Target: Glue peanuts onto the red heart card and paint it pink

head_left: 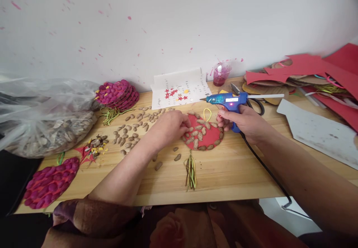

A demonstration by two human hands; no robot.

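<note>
The disc point(211, 137) lies flat on the table point(235, 182), and the clock here is set on its centre: yellow loop point(207, 109) at twelve, tassel point(191, 172) between six and seven. Peanuts point(196, 143) line much of its rim and lie across its red face; loose peanuts point(122, 142) spread toward nine and ten.

The left hand point(173, 125) reaches in at about ten, fingertips drawn together over the rim, beside a peanut; whether they pinch it or only press it I cannot tell. The right hand point(248, 123), toward three, has its fingers wrapped around the handle of the glue gun point(232, 104). The nozzle points to nine, apart from the disc, the white stick point(269, 96) juts toward three, the cord point(263, 165) trails to four, and a small light glows on the body.

The disc looks light, thin and fairly stiff; bare rim, where there is any, seems the best place to steady it. Peanuts should be light, rough rather than slippery, and crackable: a gentle pinch at the waist should serve. The gun is probably the heaviest of these, best kept by its handle, well back from the nozzle.
</note>
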